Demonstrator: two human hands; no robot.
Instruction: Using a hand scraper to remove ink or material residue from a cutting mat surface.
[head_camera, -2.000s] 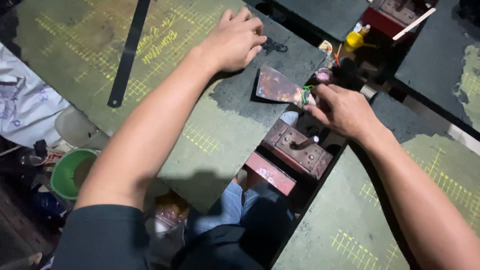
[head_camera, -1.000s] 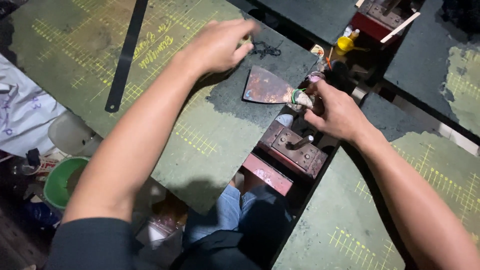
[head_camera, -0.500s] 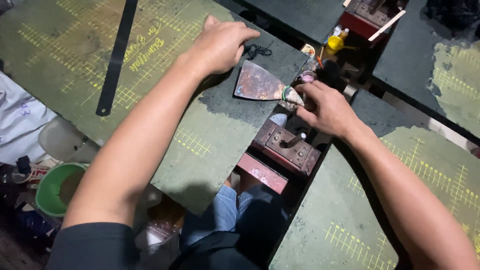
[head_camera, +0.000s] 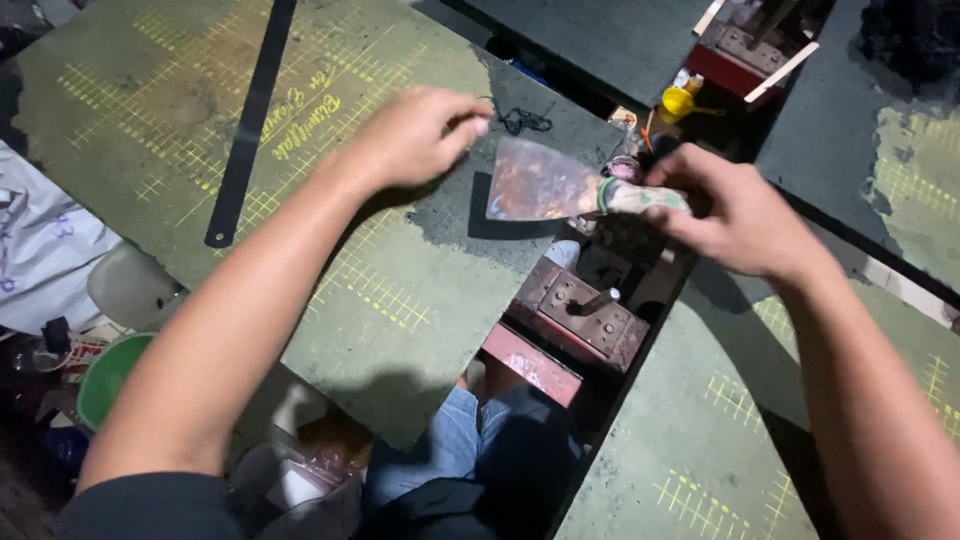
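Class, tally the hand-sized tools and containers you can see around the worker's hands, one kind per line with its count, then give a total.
Scraper, held in right hand: 1
Black metal strip: 1
Yellow bottle: 1
Green bowl: 1
Total: 4
The left hand holds nothing.

Scraper (head_camera: 545, 182) above mat (head_camera: 330, 200), right of ruler (head_camera: 250, 120)

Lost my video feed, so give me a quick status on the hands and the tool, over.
Right hand grips scraper by its handle. Left hand empty, near the blade, over green mat. Nothing between them.
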